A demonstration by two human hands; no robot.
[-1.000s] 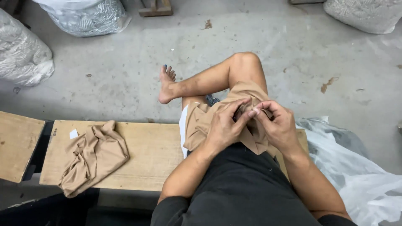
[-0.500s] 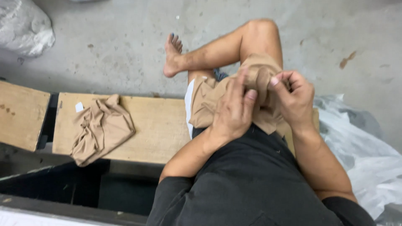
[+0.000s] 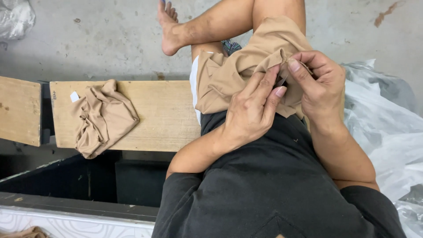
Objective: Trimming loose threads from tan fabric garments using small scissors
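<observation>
A tan garment lies draped over my lap and raised knee. My left hand pinches a fold of it near the top edge. Right beside it, my right hand grips the same fold, with a small thin metal tool showing between the fingers of both hands. A second tan garment with a small white tag lies crumpled on the wooden bench, to the left of my lap and apart from both hands.
A second wooden board sits at the left with a gap between. Clear plastic bags lie at my right. A bagged bundle rests on the concrete floor at top left. A dark bin stands below the bench.
The view has shifted closer and lower over my lap. Both hands stay together on the tan garment's fold, working at the same spot; the crumpled garment on the bench has not moved.
</observation>
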